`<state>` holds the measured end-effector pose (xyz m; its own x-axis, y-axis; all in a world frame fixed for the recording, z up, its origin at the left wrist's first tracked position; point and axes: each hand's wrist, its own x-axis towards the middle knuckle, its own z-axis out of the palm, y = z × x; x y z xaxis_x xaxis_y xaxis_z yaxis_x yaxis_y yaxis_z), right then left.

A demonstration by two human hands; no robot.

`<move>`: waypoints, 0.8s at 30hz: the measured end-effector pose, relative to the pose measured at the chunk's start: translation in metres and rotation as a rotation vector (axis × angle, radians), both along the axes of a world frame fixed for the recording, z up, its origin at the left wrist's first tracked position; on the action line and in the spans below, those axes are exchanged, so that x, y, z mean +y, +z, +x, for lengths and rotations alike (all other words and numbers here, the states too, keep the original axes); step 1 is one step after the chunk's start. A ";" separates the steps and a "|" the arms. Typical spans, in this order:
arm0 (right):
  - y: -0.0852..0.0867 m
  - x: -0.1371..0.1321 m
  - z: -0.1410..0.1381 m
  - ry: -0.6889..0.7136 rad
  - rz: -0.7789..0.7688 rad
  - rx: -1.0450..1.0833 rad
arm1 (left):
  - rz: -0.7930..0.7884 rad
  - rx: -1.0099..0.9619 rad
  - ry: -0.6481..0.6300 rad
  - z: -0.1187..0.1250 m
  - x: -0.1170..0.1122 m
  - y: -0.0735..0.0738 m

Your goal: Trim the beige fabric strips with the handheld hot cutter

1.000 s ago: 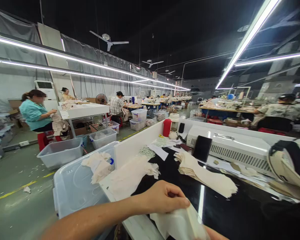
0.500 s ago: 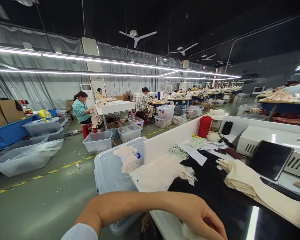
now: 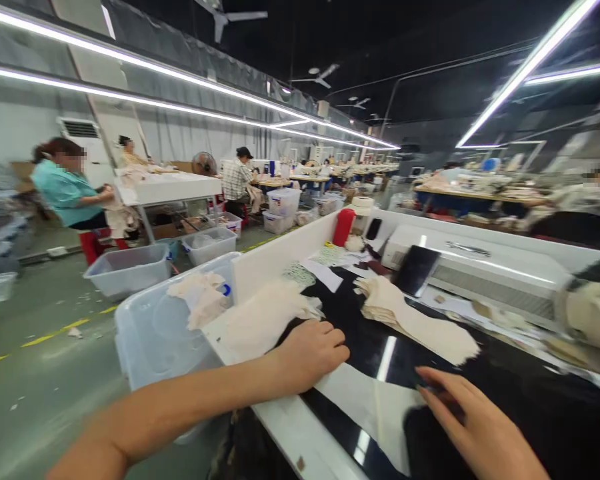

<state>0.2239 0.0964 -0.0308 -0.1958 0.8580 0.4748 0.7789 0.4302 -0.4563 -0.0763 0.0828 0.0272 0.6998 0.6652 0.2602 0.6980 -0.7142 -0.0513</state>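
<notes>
Fabric piece [image 3: 366,408]: it is lying flat on the glossy black bench [image 3: 505,387], close to the near edge, between the two hands.
Left hand [image 3: 314,348]: it is resting on the piece's far-left end with fingers curled under; whether they are pinching the cloth or only pressing on it cannot be told.
Right hand [image 3: 473,427]: it is lying palm down with fingers stretched out and gripping nothing, fingertips just at the piece's right edge.
Doing it well: probably by keeping the left end pinned while the flat right hand is sweeping outward, so no crease is forming.
Watching for: the stack of cream pieces [image 3: 410,320] is sitting just behind, toward the bench's middle, and the loose pile [image 3: 260,319] is sitting by the left edge; the hands are working near both.
</notes>
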 end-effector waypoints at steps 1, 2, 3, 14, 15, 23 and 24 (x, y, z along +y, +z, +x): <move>0.006 -0.004 0.004 -0.011 0.003 -0.036 | 0.005 -0.025 -0.066 0.002 -0.003 -0.001; 0.012 -0.010 0.005 -0.024 0.030 -0.069 | 0.006 -0.049 -0.133 0.004 -0.006 -0.003; 0.017 -0.016 0.004 -0.015 0.075 -0.094 | 0.004 -0.072 -0.203 0.006 -0.009 -0.005; 0.021 -0.079 -0.040 0.429 0.235 -0.222 | -0.019 -0.238 -0.329 0.018 -0.017 -0.035; 0.022 -0.081 -0.042 0.415 0.261 -0.233 | -0.033 -0.256 -0.321 0.016 -0.018 -0.035; 0.076 -0.121 -0.001 0.086 0.772 -0.307 | -0.056 -0.292 -0.332 0.007 -0.019 -0.042; 0.083 -0.125 0.010 -0.024 0.852 -0.250 | -0.050 -0.302 -0.330 0.008 -0.018 -0.045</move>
